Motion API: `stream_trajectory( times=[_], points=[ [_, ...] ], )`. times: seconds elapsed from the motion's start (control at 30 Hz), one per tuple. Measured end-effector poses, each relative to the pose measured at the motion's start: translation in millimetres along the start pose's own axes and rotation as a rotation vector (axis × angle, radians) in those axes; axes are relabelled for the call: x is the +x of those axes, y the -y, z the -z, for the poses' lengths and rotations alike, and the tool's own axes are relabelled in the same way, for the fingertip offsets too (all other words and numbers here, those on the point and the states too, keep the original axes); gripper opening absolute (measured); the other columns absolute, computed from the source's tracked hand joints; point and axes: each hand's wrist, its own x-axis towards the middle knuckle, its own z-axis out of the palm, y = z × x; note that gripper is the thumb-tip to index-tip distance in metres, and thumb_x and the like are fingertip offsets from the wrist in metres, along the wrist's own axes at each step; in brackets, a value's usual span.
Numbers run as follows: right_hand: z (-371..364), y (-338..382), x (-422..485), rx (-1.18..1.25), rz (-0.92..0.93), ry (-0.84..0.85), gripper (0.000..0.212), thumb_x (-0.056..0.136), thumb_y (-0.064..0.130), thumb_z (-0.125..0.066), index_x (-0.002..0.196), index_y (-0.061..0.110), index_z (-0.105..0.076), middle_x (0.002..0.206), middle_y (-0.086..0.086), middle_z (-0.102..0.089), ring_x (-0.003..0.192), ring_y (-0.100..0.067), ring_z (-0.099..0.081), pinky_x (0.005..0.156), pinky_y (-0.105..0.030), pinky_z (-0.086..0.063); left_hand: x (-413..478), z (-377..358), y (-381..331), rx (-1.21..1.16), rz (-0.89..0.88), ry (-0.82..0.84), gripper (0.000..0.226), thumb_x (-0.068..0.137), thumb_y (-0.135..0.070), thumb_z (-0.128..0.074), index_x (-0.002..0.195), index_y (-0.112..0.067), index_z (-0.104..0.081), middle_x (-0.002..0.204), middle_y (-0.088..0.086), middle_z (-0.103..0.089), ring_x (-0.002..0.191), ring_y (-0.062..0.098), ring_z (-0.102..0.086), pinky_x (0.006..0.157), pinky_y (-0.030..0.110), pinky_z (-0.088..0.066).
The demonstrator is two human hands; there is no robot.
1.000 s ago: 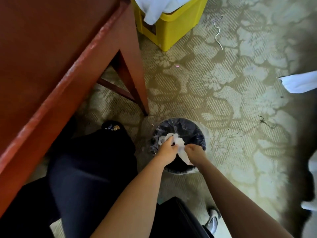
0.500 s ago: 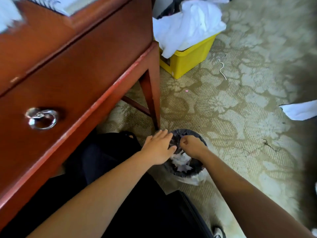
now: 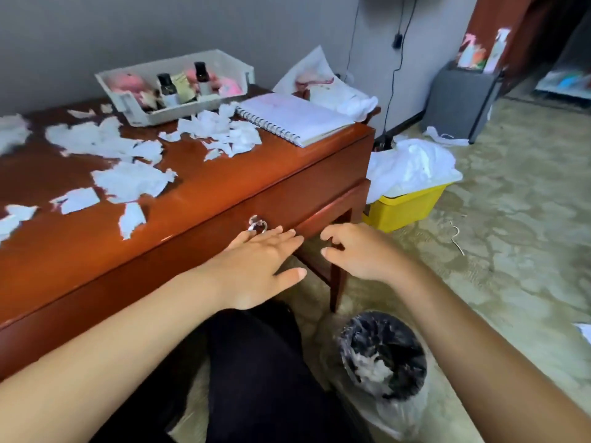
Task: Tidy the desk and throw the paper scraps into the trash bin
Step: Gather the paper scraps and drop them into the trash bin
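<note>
While looking down in the head view, note left hand (image 3: 259, 266) flat and right hand (image 3: 364, 251) loosely curled, both empty, by the drawer (image 3: 307, 196) of the bench (image 3: 208, 188). Sweep the paper scraps (image 3: 131, 182) strewn over the bench top into one pile, scoop two-handed, drop low over the trash bin (image 3: 406, 343) on the floor below the right forearm.

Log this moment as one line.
left hand: open, empty | right hand: open, empty | paper scraps: on desk | trash bin: crumpled paper inside
</note>
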Motion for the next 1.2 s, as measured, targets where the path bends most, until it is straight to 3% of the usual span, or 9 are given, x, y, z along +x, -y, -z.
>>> stream_trajectory(
  times=[0.23,0.53,0.67,0.77,1.0,1.2],
  points=[
    [52,108,-10,-0.150,0.332,-0.241,0.045,0.096,0.039,-0.041,0.140,0.031,-0.035,0.143,0.004,-0.044,0.130,-0.023,-0.040,0.100,-0.042,-0.041,-96,64,49,0.053,0.191,-0.215,0.064,0.094,-0.055,-0.025,0.150,-0.035,-0.001,0.158,-0.017,0.004,0.144,0.000,0.009,0.115,0.032,0.009],
    [15,195,33,-0.182,0.482,-0.104,0.070,0.092,0.051,-0.044,0.149,0.024,-0.014,0.157,0.000,-0.018,0.142,-0.025,-0.021,0.110,-0.041,-0.030,-170,58,140,-0.039,0.513,-0.386,0.065,0.094,-0.050,-0.038,0.150,-0.030,-0.014,0.159,-0.009,-0.007,0.147,0.008,-0.004,0.118,0.035,-0.008],
    [-5,215,53,-0.220,0.468,-0.132,0.080,0.089,0.064,-0.032,0.150,0.028,0.006,0.159,-0.006,0.012,0.147,-0.028,0.007,0.119,-0.043,-0.008,-179,31,176,-0.215,0.644,-0.492,0.071,0.092,-0.052,-0.042,0.149,-0.037,-0.003,0.159,-0.010,-0.004,0.147,0.013,-0.001,0.120,0.041,-0.009],
    [-16,230,71,-0.181,0.479,-0.078,0.078,0.090,0.064,-0.023,0.149,0.028,0.012,0.158,-0.007,0.016,0.147,-0.026,0.010,0.119,-0.040,-0.003,-171,18,198,-0.266,0.736,-0.532,0.077,0.089,-0.060,-0.039,0.148,-0.040,0.005,0.159,-0.010,0.003,0.147,0.015,0.003,0.119,0.044,-0.005],
    [-26,264,112,-0.190,0.621,-0.010,0.069,0.095,0.058,-0.021,0.151,0.028,0.006,0.160,0.001,0.009,0.147,-0.013,0.012,0.119,-0.032,0.002,-131,25,226,-0.187,0.647,-0.451,0.073,0.091,-0.063,-0.029,0.149,-0.037,0.005,0.159,-0.012,0.006,0.146,0.007,0.007,0.118,0.037,0.005],
    [-24,279,134,-0.011,0.674,-0.075,0.070,0.094,0.052,-0.038,0.150,0.031,-0.003,0.160,0.008,0.005,0.147,-0.010,0.006,0.118,-0.032,-0.006,-108,35,262,-0.193,0.599,-0.534,0.072,0.090,-0.062,-0.034,0.148,-0.039,0.004,0.159,-0.013,0.004,0.146,0.005,0.008,0.117,0.038,0.006]
  ],
)
